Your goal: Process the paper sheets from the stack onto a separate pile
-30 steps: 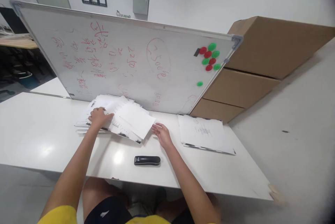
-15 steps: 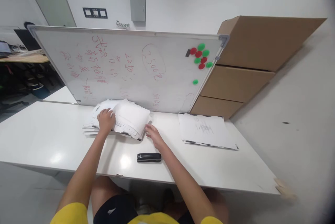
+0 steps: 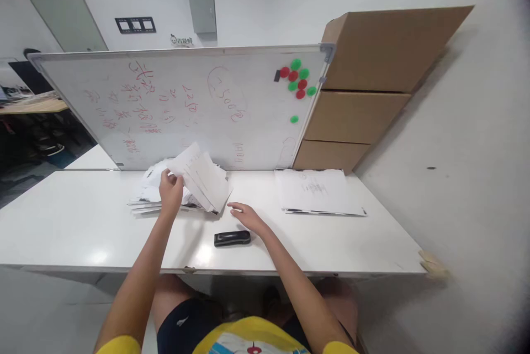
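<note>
My left hand (image 3: 171, 191) pinches the near-left edge of a sheet of paper (image 3: 191, 169), lifted and tilted above an untidy paper stack (image 3: 151, 191). Just right of that stack, my right hand (image 3: 245, 216) hovers with fingers apart and nothing in them. A black stapler (image 3: 232, 238) lies on the white table below my right hand. Farther right rests a second, neater pile of paper (image 3: 310, 191) with dark marks on its top sheet.
Behind the papers a whiteboard (image 3: 232, 144) with red writing leans upright, with red and green magnets (image 3: 293, 76) on it. Cardboard boxes (image 3: 376, 53) are stacked behind its right end. The white table's front edge (image 3: 265, 272) runs close to my legs.
My left hand has closed on a sheet and raised it from the stack. My right hand has come slightly away from the stack's right corner. The camera view has shifted a little.
</note>
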A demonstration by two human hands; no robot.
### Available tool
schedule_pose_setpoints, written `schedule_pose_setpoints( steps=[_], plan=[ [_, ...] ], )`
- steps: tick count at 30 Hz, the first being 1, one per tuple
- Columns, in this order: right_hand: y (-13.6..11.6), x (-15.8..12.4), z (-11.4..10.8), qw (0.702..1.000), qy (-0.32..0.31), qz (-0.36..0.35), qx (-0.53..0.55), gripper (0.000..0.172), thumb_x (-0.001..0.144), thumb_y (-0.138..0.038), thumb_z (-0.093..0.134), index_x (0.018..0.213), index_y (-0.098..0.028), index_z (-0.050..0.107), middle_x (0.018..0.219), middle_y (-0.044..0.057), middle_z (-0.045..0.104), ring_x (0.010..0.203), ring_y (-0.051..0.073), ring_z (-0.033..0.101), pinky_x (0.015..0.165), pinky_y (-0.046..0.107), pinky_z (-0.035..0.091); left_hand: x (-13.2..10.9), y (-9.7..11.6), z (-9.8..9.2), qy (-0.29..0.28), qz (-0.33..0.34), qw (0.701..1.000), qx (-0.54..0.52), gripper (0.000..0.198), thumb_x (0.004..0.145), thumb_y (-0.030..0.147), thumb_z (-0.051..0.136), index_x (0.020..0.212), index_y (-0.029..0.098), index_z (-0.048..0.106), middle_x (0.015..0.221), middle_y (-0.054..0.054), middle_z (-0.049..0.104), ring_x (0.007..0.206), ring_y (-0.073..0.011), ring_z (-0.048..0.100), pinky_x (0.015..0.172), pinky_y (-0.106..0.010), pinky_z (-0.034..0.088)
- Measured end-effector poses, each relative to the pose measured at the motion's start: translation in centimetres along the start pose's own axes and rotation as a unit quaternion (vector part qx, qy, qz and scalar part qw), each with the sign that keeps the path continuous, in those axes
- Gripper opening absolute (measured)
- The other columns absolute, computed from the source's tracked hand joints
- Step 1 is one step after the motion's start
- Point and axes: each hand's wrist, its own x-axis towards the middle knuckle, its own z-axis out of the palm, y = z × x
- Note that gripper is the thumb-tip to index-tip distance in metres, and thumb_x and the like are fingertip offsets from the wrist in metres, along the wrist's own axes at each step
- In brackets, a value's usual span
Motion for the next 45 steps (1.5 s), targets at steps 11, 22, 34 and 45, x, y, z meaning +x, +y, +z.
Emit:
schedule_pose_setpoints(
  steps=[11,22,34,45],
  plan=[
    [3.1,-0.8,-1.7,0.987,0.018,-0.039,-0.156,0.057,0.083,-0.028,0.058,0.139,-0.019,0.050,0.154,0.010,0.034,0.145,0.027,0.023,0.119,0.048,0.010,-6.3,0.9,8.4,-0.185,-0.068,0.976,0.096,0.051,0.082,0.031,0.059,0.130,0.016,0.047,0.114,-0.014,0.066,0.096,-0.0226,0.067,0.083,-0.034,0.052],
    [4.6,-0.8,-2.6,0.989,0.094,-0.087,-0.071,0.046,0.090,-0.036,0.045,0.134,-0.026,0.055,0.149,0.007,0.045,0.143,0.020,0.030,0.115,0.042,0.028,-10.7,0.1,10.8,-0.265,-0.022,0.952,0.153,0.047,0.077,0.017,0.056,0.124,0.010,0.053,0.123,-0.020,0.062,0.121,-0.0330,0.055,0.103,-0.046,0.039],
    [4.0,-2.3,-3.7,0.928,0.217,0.010,-0.303,0.043,0.088,-0.032,0.051,0.127,-0.015,0.060,0.143,0.015,0.050,0.139,0.030,0.036,0.117,0.053,0.010,-12.3,0.3,8.9,-0.214,-0.111,0.970,-0.035,0.041,0.091,0.033,0.042,0.126,0.019,0.059,0.137,-0.008,0.056,0.132,-0.0245,0.047,0.113,-0.042,0.033],
    [2.3,-0.1,-2.1,0.984,0.175,0.006,-0.001,0.045,0.091,-0.047,0.043,0.125,-0.023,0.060,0.144,0.007,0.051,0.143,0.021,0.030,0.119,0.048,0.002,-13.4,1.3,10.4,-0.236,-0.221,0.934,-0.151,0.040,0.080,0.033,0.061,0.116,0.016,0.061,0.117,-0.015,0.067,0.106,-0.0267,0.065,0.087,-0.041,0.054]
  ],
)
